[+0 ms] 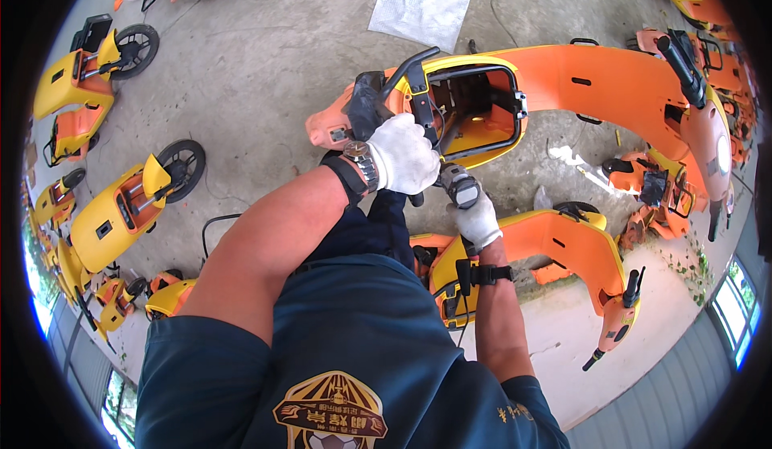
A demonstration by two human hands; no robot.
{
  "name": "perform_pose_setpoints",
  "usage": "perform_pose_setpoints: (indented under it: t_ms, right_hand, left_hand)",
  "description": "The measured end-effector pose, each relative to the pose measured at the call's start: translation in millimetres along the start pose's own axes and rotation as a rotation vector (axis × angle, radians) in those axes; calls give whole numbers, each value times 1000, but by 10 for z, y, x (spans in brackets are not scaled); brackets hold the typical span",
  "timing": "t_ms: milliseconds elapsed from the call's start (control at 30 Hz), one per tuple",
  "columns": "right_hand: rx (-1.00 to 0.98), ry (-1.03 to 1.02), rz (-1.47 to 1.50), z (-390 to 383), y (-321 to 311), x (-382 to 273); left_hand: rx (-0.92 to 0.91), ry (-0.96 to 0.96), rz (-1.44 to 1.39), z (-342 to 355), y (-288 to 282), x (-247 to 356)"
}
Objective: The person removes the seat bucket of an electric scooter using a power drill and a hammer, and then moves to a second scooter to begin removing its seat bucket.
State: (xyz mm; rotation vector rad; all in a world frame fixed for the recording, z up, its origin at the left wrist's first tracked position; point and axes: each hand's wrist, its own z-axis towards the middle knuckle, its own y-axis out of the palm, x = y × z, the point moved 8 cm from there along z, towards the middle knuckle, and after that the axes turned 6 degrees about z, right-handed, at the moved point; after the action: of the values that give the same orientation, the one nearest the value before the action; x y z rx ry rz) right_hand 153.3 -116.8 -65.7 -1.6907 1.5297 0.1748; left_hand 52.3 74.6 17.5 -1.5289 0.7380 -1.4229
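The right hand [478, 222] grips one grey tool [461, 188] beside one open-seated scooter [555, 81].

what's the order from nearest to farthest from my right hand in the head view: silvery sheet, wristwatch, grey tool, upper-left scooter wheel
From the right hand:
1. grey tool, in its grip
2. wristwatch, to its left
3. silvery sheet, near the top edge
4. scooter wheel, upper left

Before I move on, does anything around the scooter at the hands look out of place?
A pale sheet lies loose on the concrete floor beyond the scooter, looking like stray packing; nothing else clearly stands out.
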Motion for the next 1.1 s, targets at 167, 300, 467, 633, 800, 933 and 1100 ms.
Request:
perform_pose_setpoints:
  t_ms: [167, 300, 467, 633, 800, 933, 1100]
  right_hand:
    - [-13, 73, 51, -6, 16, 58]
    - [-16, 108, 51, 3, 28, 85]
    - [-5, 96, 124, 0, 81, 239]
    - [-29, 121, 71, -25, 73, 161]
    - [8, 31, 165, -107, -22, -52]
    - [17, 35, 179, -185, 63, 95]
    - [75, 7, 123, -243, 64, -38]
  left_hand:
    - [9, 1, 1, 9, -14, 12]
    - [60, -2, 10, -7, -49, 14]
    - [38, -3, 5, 11, -29, 11]
    - [11, -15, 17, -3, -16, 6]
    - [50, 1, -13, 11, -21, -5]
    - [57, 6, -6, 9, -39, 2]
    - [-13, -8, -7, 6, 4, -4]
